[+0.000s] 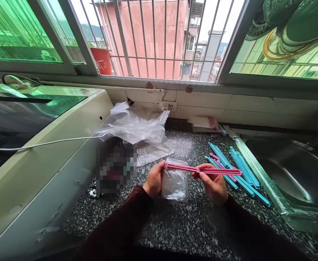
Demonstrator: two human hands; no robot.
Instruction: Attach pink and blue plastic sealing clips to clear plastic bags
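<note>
Between my two hands a long pink bag-sealing clip (183, 167) is held nearly level above the counter. My left hand (154, 180) is closed on its left end and on the side edge of a small clear plastic bag (175, 185), whose contents I cannot make out. The clip's left part lies across the bag near its top. My right hand (214, 185) pinches the clip around its middle, and the rest of the strip sticks out to the right. Just beyond that hand lie several blue clips (247, 185) with pink clips (231, 177) among them.
Crumpled clear plastic bags (139, 125) lie at the back left, beside a white powdery patch (182, 145). A stack of flat bags (202, 124) rests by the wall. The sink (281, 163) is at right, a large cream appliance (66, 119) at left, with a white cord (53, 140) across it.
</note>
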